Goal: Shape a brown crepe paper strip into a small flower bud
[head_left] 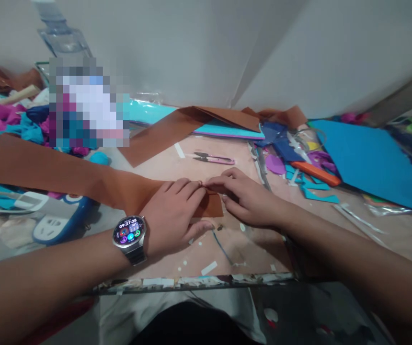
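A long brown strip (62,165), paper or thin fabric, runs from the far left across the work board (170,160) and ends under my hands. My left hand (177,206) lies flat on it with fingers stretched, a smartwatch (130,232) on the wrist. At the strip's short end, my right hand (244,196) bends its fingers, index tip meeting the left fingertips and thumb low at the edge. The exact grip there is partly hidden. Just beyond both hands rest small pink-handled thread snips (213,158).
Another brown strip (166,129) lies folded over turquoise sheets (152,112) behind. To the right are an orange cutter (315,173), scraps and a blue sheet (378,158). A power strip (60,218) and coloured scraps (19,124) crowd the left, below a clear bottle (64,38).
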{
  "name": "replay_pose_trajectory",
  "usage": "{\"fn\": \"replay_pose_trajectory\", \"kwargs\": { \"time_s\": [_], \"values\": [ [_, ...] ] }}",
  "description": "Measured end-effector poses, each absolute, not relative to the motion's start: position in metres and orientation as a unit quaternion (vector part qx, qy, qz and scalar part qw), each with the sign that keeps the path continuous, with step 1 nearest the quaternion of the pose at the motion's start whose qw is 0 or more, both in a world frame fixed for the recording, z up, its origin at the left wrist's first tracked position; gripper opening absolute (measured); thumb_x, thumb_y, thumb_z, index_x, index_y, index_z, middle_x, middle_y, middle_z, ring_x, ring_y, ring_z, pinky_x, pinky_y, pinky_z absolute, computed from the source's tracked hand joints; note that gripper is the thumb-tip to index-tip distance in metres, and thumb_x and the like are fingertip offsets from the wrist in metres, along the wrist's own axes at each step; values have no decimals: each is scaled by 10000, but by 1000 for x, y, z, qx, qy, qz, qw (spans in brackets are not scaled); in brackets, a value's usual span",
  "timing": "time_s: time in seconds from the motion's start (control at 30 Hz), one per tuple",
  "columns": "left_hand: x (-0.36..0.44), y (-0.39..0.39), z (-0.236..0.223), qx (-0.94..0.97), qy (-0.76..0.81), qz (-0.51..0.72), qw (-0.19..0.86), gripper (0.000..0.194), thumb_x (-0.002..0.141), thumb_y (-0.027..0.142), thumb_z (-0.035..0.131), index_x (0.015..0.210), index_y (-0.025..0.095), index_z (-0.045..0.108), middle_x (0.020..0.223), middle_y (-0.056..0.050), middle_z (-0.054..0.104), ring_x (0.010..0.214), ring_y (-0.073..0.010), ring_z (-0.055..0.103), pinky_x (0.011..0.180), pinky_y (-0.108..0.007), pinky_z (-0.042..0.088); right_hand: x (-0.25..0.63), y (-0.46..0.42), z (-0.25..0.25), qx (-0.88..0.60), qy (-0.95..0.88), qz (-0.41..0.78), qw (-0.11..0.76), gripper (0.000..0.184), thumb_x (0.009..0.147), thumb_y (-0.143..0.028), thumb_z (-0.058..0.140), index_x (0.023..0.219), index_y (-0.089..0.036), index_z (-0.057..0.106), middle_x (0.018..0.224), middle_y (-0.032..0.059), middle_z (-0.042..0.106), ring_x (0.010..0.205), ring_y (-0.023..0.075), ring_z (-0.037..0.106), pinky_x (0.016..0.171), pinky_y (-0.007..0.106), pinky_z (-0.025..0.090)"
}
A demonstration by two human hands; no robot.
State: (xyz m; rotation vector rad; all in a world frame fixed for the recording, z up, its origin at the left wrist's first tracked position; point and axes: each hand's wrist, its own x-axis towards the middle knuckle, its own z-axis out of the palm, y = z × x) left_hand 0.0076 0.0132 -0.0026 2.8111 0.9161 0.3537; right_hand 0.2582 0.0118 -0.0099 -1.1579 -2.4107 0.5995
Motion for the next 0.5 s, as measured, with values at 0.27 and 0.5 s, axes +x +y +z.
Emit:
{"fn": "replay_pose_trajectory", "kwargs": {
  "time_s": [0.27,0.5],
  "values": [
    [7,16,-4,944,302,110,72,608,1007,638,398,1293,152,625,1445,-167,572,1331,-367,487,1067,-556,429,259,11,-9,-420,-860,216,194,571,891,-80,553,1434,-254,535,1209,120,630,1206,274,536,1047,496,532],
    [7,18,-6,943,304,101,85,622,1004,646,410,1343,159,596,1523,-142,536,1429,-394,399,1113,-600,362,259,12,-8,-429,-859,208,186,556,897,-96,555,1429,-259,561,1191,119,616,1191,267,548,1050,475,531]
  ]
}}
